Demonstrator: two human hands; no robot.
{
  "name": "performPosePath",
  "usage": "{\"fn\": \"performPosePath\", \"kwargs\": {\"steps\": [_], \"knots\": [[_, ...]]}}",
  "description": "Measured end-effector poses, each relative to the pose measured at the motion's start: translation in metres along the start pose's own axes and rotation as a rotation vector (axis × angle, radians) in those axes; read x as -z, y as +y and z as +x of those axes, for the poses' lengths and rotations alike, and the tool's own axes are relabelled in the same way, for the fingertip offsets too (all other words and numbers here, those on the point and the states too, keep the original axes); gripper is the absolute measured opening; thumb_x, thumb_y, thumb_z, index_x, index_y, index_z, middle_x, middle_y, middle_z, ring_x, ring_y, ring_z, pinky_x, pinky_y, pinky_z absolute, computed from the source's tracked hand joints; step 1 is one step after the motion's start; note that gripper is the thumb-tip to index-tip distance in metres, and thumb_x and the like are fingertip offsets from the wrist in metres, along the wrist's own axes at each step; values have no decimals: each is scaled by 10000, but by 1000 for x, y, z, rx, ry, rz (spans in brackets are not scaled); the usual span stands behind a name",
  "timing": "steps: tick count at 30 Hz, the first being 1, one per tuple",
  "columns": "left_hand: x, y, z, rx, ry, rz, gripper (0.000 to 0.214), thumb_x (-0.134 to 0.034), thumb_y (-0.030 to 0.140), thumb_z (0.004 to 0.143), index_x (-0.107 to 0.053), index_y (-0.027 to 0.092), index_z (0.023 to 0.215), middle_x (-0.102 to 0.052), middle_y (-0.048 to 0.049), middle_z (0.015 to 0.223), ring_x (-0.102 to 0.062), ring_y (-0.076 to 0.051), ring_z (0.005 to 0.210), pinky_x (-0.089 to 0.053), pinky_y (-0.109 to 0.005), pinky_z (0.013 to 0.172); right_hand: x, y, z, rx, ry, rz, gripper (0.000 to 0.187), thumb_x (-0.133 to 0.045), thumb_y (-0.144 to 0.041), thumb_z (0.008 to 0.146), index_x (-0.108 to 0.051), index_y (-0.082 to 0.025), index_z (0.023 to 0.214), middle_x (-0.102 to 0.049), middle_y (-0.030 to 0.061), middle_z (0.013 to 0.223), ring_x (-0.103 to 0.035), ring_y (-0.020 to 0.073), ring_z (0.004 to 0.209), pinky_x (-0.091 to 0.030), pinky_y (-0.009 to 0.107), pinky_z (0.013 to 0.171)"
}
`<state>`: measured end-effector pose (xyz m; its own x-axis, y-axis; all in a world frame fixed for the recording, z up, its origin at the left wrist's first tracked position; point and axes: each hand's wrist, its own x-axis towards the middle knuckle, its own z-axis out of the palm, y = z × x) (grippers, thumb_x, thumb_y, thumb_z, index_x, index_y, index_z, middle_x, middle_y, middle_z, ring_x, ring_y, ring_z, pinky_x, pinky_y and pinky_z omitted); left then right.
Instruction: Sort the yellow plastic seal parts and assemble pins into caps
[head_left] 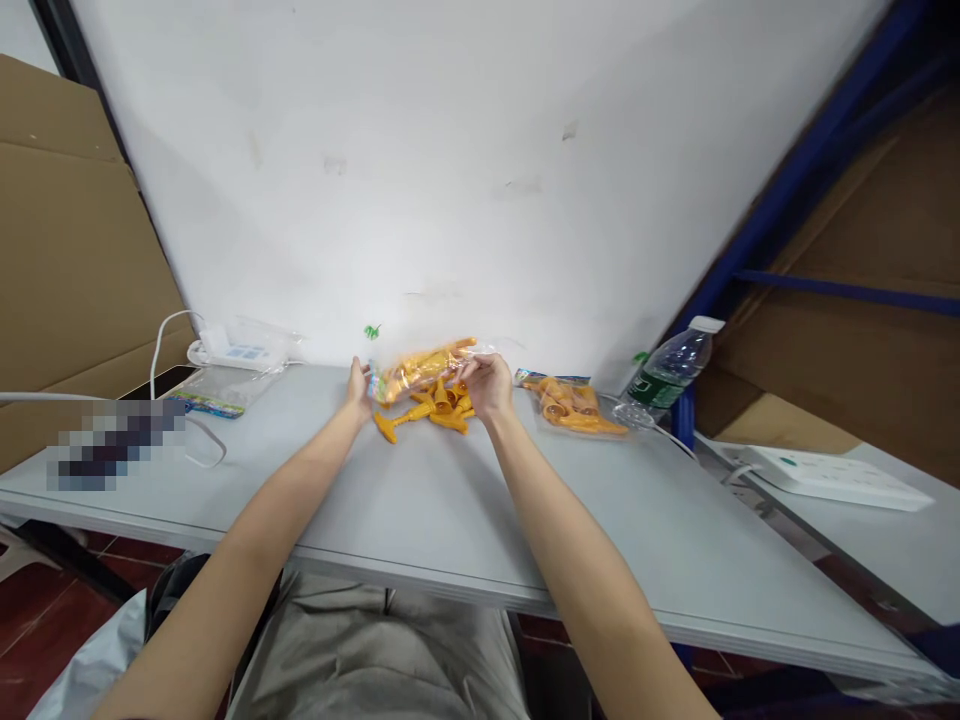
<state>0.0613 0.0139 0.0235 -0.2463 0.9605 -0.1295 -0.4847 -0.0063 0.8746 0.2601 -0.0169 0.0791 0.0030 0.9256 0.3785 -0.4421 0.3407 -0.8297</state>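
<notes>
My left hand point(360, 390) and my right hand point(486, 384) hold a clear plastic bag point(420, 370) filled with orange plastic parts, one hand at each end, lifted a little above the grey table point(420, 500). The bag is blurred by motion. Under it lie several loose orange plastic parts point(431, 410) in a small heap on the table. My fingers are curled around the bag's ends.
A second bag of orange parts point(574, 405) lies to the right, beside a tipped water bottle point(671, 372). A white power strip point(232, 352) and clear packets point(217, 390) sit at the left, another power strip point(825, 475) on the right table. A white board stands behind.
</notes>
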Motion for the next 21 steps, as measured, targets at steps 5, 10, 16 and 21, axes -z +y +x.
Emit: {"fn": "performPosePath", "kwargs": {"steps": [5, 10, 16, 21], "knots": [[1, 13, -3, 112, -71, 74, 180, -611, 319, 827, -598, 146, 778, -659, -29, 665, -642, -148, 609, -514, -253, 634, 2, 25, 15, -224, 209, 223, 378, -452, -241, 799, -343, -225, 437, -368, -43, 362, -399, 102, 387, -421, 227, 488], [-7, 13, -11, 65, 6, 105, 112, -579, 71, 780, -569, 149, 860, -640, -2, 685, -634, -126, 602, -536, -261, 653, -1, 46, 16, -418, 436, 236, 254, -448, -267, 862, -442, -220, 612, -530, -42, 544, -510, 103, 489, -460, 212, 511], [-16, 25, -21, 29, 37, 98, 481, -564, -63, 709, -513, 152, 1136, -641, -15, 761, -656, -134, 699, -549, -273, 729, -3, 41, -7, -599, 347, 90, 143, -518, -318, 892, -526, -225, 784, -602, -16, 690, -585, 127, 596, -530, 254, 552], [-19, 38, -23, -22, 60, 116, 548, -556, -51, 708, -503, 134, 1221, -635, -35, 779, -651, -138, 720, -554, -279, 742, -6, 29, -32, -781, 141, 116, 68, -512, -203, 913, -555, -190, 862, -652, 39, 743, -671, 165, 681, -587, 313, 620]]}}
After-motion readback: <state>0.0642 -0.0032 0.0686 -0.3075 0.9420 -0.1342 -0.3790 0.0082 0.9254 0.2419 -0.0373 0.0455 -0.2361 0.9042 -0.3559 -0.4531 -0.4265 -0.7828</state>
